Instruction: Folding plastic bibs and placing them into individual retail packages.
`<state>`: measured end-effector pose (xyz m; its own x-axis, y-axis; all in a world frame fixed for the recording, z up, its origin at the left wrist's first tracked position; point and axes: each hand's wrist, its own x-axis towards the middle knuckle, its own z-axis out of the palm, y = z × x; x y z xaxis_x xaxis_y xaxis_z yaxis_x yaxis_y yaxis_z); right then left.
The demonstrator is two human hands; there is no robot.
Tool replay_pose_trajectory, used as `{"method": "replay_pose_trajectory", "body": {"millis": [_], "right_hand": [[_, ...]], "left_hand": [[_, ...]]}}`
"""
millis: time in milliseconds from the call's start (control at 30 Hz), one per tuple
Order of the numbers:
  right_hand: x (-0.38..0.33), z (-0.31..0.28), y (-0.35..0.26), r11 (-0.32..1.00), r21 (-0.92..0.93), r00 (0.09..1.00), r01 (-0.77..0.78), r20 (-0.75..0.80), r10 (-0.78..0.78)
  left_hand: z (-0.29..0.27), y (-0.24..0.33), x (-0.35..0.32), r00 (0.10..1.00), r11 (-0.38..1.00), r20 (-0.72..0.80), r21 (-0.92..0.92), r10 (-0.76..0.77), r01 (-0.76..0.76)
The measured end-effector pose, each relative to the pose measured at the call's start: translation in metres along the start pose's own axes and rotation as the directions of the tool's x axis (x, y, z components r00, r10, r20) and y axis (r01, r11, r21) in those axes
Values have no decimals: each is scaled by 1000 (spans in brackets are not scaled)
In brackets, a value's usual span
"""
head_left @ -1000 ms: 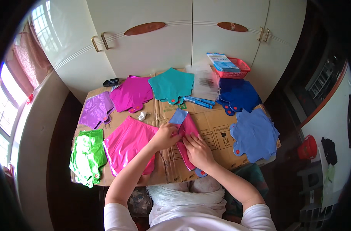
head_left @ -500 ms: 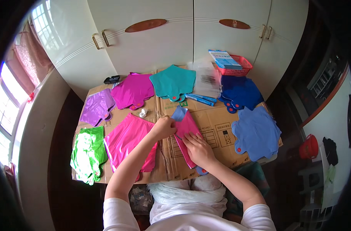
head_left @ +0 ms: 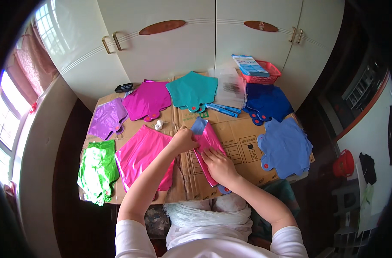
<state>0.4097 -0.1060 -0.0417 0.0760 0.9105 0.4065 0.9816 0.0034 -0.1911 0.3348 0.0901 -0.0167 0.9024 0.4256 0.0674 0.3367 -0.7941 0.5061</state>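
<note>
A pink foil balloon (head_left: 212, 138), flat and folded into a narrow strip, lies on the cardboard in front of me with a blue foil piece (head_left: 199, 125) showing at its far end. My left hand (head_left: 184, 140) is closed at the strip's left edge, pinching the foil. Flat on the strip's lower half rests my right hand (head_left: 219, 165), its fingers stretched out. A blue tab with a red dot pokes out at the near end. To the left, partly under my left forearm, is a stack of flat pink foil balloons (head_left: 138, 157).
Around the cardboard-topped table (head_left: 243, 167) lie green (head_left: 97, 170), purple (head_left: 107, 118), magenta (head_left: 147, 99), teal (head_left: 191, 91), dark blue (head_left: 269, 102) and light blue (head_left: 286, 147) foil stacks. Clear bags (head_left: 228, 88), blue packets (head_left: 224, 109), white rolls (head_left: 159, 125) and a red basket (head_left: 267, 75) stand farther back.
Little differs. My left hand has shifted very slightly at the foil's edge, and my right hand stays pressed on the folded pink balloon.
</note>
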Motion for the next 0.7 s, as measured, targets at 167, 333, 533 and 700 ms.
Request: {"method": "replay_pose_trajectory", "body": {"millis": [167,333,533,700], "right_hand": [[1,-2,-1,998,-61,999,25,24,-23],[2,-1,-1,988,-139,998,62,26,-59],[3,2,-5,988,-152,999,40,10,-39],[0,1,-3,996,-84,998,34,-46,-38]], "left_hand": [[0,-4,2,999,999,9,-16,43,-42],[1,-6,5,998,1000,60,-23,-18,19],[5,-11,3,998,998,-24,-14,63,-63],[3,-2,0,994,998,-87,34,64,-61]]}}
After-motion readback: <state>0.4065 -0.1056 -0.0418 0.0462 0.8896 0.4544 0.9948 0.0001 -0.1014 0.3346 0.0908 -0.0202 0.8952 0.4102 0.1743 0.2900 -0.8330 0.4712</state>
